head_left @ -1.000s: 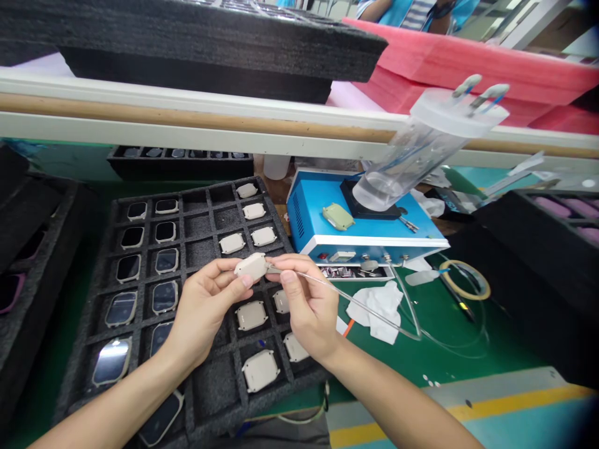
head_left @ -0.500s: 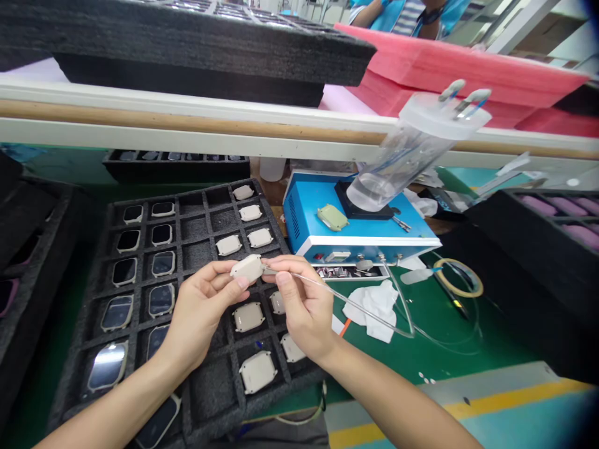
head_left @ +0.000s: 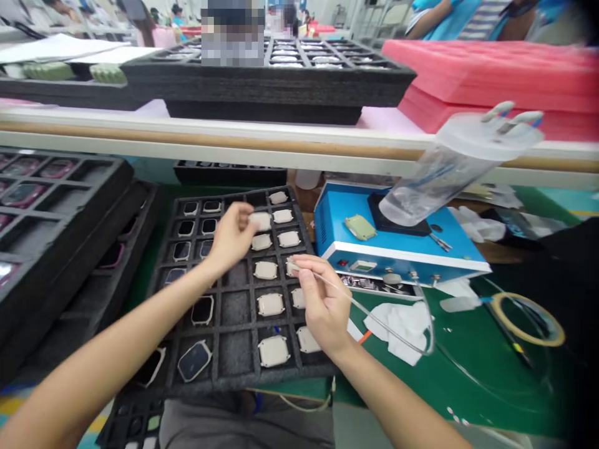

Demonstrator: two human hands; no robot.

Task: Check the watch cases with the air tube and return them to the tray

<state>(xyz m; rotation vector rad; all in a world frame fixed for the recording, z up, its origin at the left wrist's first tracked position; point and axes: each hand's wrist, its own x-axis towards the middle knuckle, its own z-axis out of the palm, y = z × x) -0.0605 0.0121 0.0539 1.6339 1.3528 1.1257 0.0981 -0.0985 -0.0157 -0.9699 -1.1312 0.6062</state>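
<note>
My left hand point(head_left: 234, 236) is over the black foam tray point(head_left: 237, 352), fingers curled at the edge of a cream watch case point(head_left: 261, 220). That case lies at an upper slot and is blurred; the thumb overlaps it. Pinched in my right hand point(head_left: 325, 299) is a thin clear tube point(head_left: 374, 319), its tip near the right column of the tray. Other cream watch cases point(head_left: 271, 305) lie back side up in the right columns. Watches with dark screens point(head_left: 194, 360) fill slots on the left.
A blue machine point(head_left: 337, 212) stands behind the right hand, bearing a green watch case point(head_left: 360, 227) and a tilted clear cylinder point(head_left: 421, 181). White tissue point(head_left: 402, 324) and a tape roll point(head_left: 556, 324) lie right. Stacked trays point(head_left: 79, 249) rise left. A shelf edge point(head_left: 262, 140) crosses behind.
The left hand has carried the cream watch case up and away from the right hand to a tray slot. The tube tip is now apart from that case. The view has shifted left.
</note>
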